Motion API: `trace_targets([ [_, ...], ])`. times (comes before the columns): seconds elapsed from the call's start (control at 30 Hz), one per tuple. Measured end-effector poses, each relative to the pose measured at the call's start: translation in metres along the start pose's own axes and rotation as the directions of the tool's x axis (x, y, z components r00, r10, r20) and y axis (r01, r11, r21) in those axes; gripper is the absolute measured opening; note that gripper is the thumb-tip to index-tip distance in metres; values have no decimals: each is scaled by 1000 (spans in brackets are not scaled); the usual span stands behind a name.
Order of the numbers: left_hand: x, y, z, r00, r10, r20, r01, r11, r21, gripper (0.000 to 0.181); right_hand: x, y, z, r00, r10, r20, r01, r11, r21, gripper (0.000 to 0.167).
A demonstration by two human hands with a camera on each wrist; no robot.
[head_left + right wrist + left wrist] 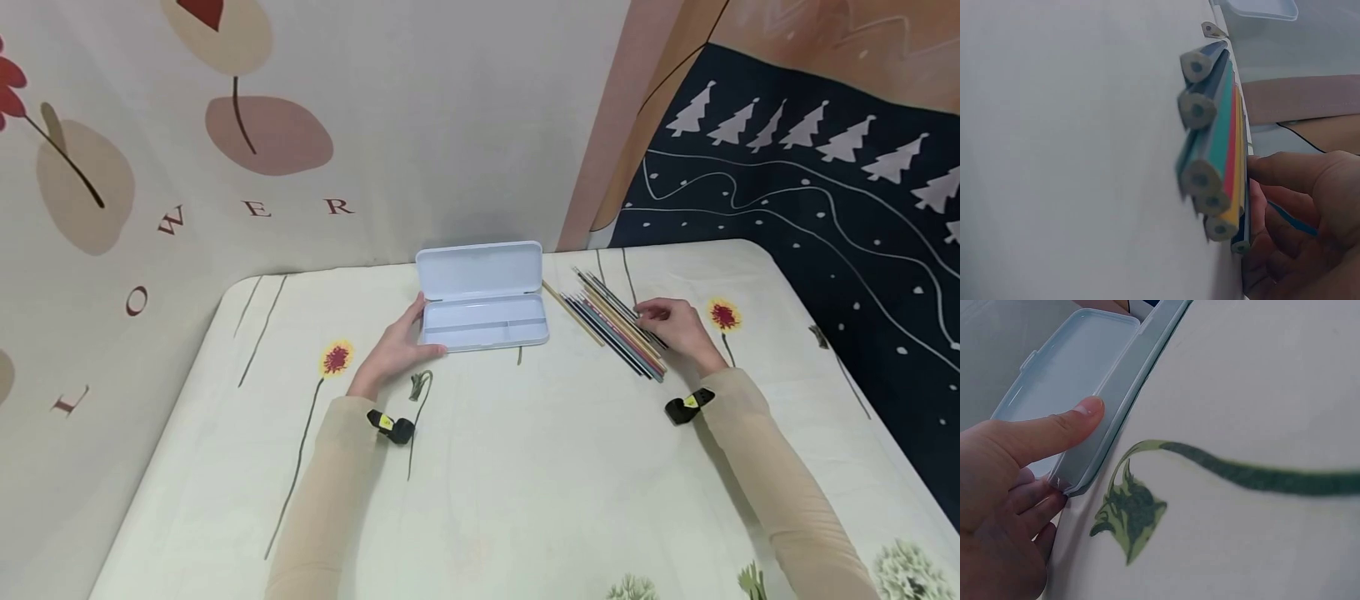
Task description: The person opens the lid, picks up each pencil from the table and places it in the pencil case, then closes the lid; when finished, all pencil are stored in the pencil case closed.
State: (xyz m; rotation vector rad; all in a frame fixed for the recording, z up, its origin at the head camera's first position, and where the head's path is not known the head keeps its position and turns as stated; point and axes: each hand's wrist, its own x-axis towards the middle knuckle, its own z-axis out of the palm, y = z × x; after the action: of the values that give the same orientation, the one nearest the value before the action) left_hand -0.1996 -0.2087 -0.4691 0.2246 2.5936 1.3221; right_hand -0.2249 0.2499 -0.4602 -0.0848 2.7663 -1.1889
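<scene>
A light blue pencil case (486,325) lies open, its lid (480,271) raised at the back. My left hand (397,350) grips the case by its left end; in the left wrist view the thumb (1079,422) presses the near wall and the other fingers are under the corner. To the right of the case lies a bundle of colored pencils (618,329). My right hand (671,329) is at the bundle's right side, its fingertips pinching a pencil there. Between those fingers, the right wrist view shows a blue pencil (1291,219), partly hidden.
One yellowish pencil (573,314) lies slightly apart, between case and bundle. A cloth printed with flowers covers the table (525,467). Behind stands a patterned curtain (450,125), with a dark tree-printed cloth (810,192) at the right.
</scene>
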Motion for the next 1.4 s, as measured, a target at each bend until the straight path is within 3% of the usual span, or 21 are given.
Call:
trace_targets([
  [0.33,0,2,0,1000,-12,8,12,1000,-1,104,2,-3,0,1000,-8,-8,8,1000,-10,27],
  [0.9,1,-1,1,1000,-17,14,18,999,-43,102,1,-8,-9,997,46,-68,-41,997,71,27],
  [1.4,0,-2,3,999,-37,8,37,998,-52,103,1,-23,-5,999,41,-33,-37,992,121,26],
])
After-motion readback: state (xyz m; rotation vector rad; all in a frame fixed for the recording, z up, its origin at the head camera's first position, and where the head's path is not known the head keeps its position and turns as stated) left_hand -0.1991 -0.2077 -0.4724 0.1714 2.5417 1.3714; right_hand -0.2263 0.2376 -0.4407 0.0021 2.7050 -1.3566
